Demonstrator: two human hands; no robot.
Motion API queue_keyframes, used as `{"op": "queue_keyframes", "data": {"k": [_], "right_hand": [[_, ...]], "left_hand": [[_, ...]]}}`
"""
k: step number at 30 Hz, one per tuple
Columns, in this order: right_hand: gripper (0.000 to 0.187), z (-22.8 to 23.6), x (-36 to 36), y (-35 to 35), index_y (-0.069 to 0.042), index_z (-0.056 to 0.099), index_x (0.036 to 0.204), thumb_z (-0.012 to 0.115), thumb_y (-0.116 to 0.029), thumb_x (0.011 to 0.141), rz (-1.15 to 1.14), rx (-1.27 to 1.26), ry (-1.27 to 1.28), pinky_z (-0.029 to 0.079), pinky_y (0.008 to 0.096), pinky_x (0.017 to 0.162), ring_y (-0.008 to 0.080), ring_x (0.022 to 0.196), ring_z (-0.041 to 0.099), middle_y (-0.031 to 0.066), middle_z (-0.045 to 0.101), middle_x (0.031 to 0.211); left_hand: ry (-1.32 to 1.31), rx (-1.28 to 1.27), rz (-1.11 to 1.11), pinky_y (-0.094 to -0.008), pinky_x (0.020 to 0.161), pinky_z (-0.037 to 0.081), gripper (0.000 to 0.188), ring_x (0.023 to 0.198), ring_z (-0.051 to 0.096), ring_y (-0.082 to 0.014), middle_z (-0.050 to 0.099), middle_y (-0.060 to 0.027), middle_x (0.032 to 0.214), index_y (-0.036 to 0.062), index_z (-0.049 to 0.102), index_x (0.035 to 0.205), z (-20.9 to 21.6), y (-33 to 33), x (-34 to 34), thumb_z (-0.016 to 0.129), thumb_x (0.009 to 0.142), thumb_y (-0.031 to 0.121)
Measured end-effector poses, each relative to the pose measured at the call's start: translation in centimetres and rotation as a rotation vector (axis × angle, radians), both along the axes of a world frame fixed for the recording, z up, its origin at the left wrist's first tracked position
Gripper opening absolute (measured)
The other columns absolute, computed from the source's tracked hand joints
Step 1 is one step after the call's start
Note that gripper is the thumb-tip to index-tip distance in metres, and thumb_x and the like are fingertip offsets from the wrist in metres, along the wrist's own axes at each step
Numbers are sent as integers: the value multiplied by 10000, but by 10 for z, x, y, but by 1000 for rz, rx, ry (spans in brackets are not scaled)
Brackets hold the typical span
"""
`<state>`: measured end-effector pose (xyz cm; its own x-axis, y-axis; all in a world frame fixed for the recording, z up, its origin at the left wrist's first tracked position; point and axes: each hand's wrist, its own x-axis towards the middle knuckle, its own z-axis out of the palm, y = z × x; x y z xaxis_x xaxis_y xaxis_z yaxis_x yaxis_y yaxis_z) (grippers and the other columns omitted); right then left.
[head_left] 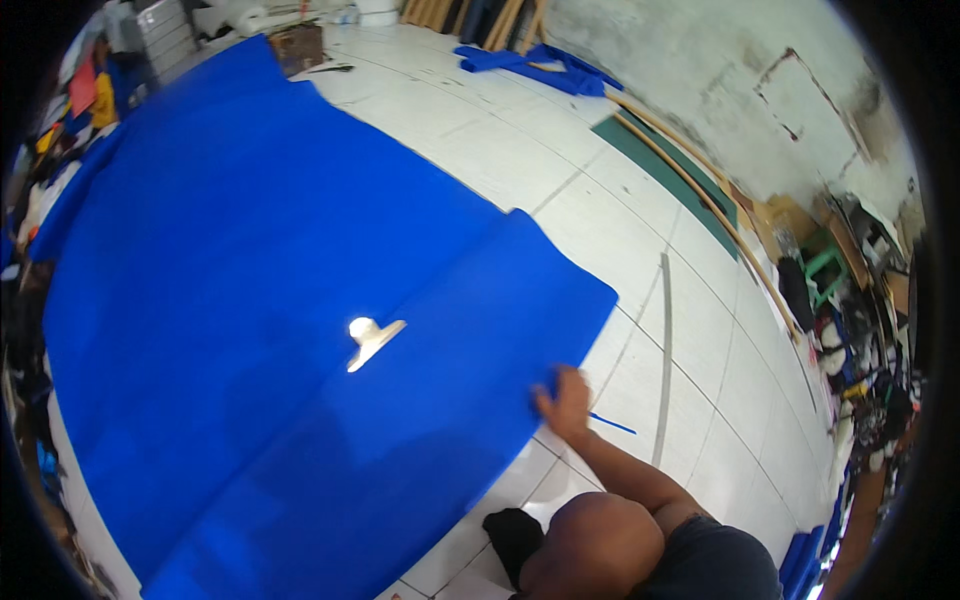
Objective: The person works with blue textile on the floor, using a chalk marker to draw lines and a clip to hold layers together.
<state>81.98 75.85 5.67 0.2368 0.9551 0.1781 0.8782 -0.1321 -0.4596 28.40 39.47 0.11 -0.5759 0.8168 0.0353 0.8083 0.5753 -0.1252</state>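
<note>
A big blue sheet (300,200), smooth and fabric-like, is spread over the tiled floor on my left and ahead. A fold or overlap line runs diagonally across it. My right hand (567,402) is at the sheet's right edge, touching or just over it; its fingers are blurred, so their grip cannot be made out. On the sheet lies a shiny pale tool (374,342) with a rounded end and a broad straight edge. Just beyond my right wrist, a thin blue strip (612,423) rests on the tiles. My left hand is out of view.
A long grey strip (664,350) lies on the floor to the right. Wooden poles (700,195) and a green sheet (650,160) lie along the wall. Crumpled blue material (545,70) is at the back. Clutter lines both sides. My bent knee (600,545) is near the sheet.
</note>
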Motion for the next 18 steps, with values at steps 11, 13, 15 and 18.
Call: {"op": "queue_keyframes", "data": {"k": [11, 13, 15, 18], "right_hand": [[719, -37, 84, 53, -203, 367, 1435, 469, -628, 864, 181, -201, -397, 103, 623, 1093, 450, 1384, 182, 200, 245, 1506], [705, -43, 117, 87, -205, 338, 1449, 419, -627, 890, -14, -260, -357, 95, 627, 1093, 417, 1407, 149, 217, 216, 1513], [753, -51, 151, 118, -151, 344, 1442, 439, -638, 875, -153, -273, -330, 165, 592, 1097, 411, 1395, 199, 230, 253, 1494], [867, -53, 197, 150, -40, 396, 1386, 528, -668, 804, -410, -209, -245, 348, 494, 1037, 402, 1294, 383, 247, 408, 1391]], "left_hand": [[189, -81, -147, -574, 857, 455, 407, 1079, 534, -487, 492, -291, 1285, 120, 478, 1309, 9, 17, 2, 449, 978, 353], [169, -82, -166, -581, 858, 452, 411, 1083, 529, -492, 485, -293, 1291, 124, 470, 1316, 11, 20, 1, 445, 978, 355], [151, -82, -182, -588, 859, 449, 415, 1087, 524, -497, 478, -296, 1297, 127, 462, 1324, 11, 24, 0, 442, 978, 356], [140, -79, -198, -599, 861, 444, 421, 1093, 517, -505, 468, -300, 1305, 133, 450, 1334, 14, 26, -1, 436, 979, 359]]}}
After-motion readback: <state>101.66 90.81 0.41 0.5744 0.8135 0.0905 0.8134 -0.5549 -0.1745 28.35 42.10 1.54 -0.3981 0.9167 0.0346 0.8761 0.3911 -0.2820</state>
